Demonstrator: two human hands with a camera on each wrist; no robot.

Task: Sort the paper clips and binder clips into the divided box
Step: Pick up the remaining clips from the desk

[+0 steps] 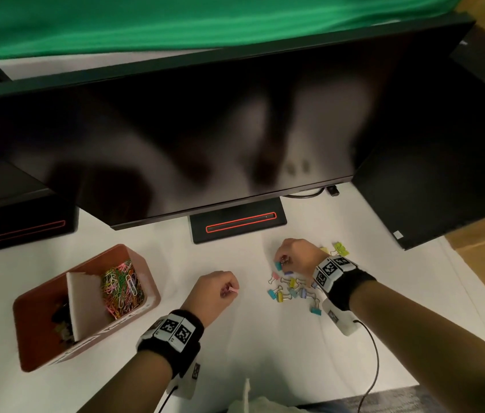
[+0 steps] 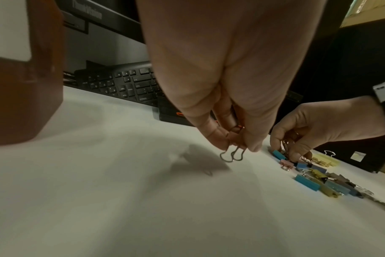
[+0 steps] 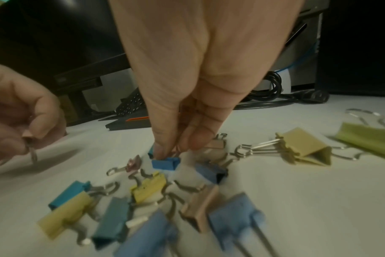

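A reddish-brown divided box (image 1: pixel 38 350) sits at the left with a white divider. Its far compartment holds colourful paper clips (image 1: pixel 120 286), and its near one holds several binder clips (image 1: pixel 62 323). My left hand (image 1: pixel 229 290) hovers over the table's middle and pinches a small pink binder clip (image 2: pixel 234 137) whose wire handles hang down. A pile of coloured binder clips (image 1: pixel 291 290) lies at the right. At the pile's far edge, my right hand (image 3: pixel 176 151) pinches a blue binder clip (image 3: pixel 166 163) low over the table.
A large dark monitor overhangs the white table (image 1: pixel 235 338); its stand base (image 1: pixel 238 225) lies just beyond the hands. A black keyboard (image 2: pixel 125 85) sits under the monitor. A black computer case (image 1: pixel 432 189) and coiled cables (image 3: pixel 268 90) are at the right.
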